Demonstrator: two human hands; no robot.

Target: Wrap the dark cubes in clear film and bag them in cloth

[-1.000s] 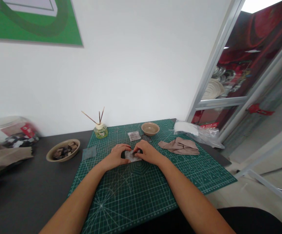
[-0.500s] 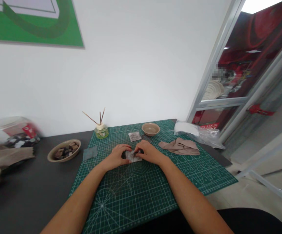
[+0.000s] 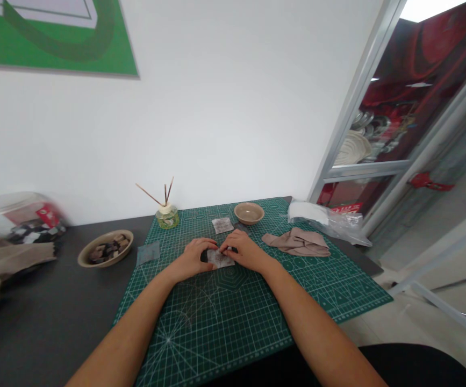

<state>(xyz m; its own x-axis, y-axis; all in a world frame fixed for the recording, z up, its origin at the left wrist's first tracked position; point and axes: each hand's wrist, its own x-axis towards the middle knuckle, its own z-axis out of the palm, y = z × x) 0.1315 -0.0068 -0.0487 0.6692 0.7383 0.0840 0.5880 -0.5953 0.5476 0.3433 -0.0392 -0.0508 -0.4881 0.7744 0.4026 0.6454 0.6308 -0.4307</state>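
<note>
A small grey-white square piece (image 3: 222, 260) with dark marks lies on the green cutting mat (image 3: 216, 322). My left hand (image 3: 194, 257) curves round its left side, thumb at the near edge and fingers at the far edge, holding it. Over its top right, my right hand (image 3: 244, 249) has thumb and fingertips pinched together; what is between them is too small to make out. Another marked square (image 3: 222, 225) lies just beyond. A dark grey piece (image 3: 241, 227) shows partly behind my right hand. Past it stands a shallow beige bowl (image 3: 249, 214).
Left on the dark table are a bowl of brown chunks (image 3: 106, 250), brown cloth (image 3: 15, 259) and a clear tub (image 3: 19, 215). A reed diffuser (image 3: 168, 216) and a grey-blue square (image 3: 148, 253) lie left on the mat; a crumpled cloth (image 3: 297, 242) and plastic bag (image 3: 333, 221) lie right.
My right fingertips have shifted slightly left and up over the square piece, showing more of its right part. My left hand stays in place.
</note>
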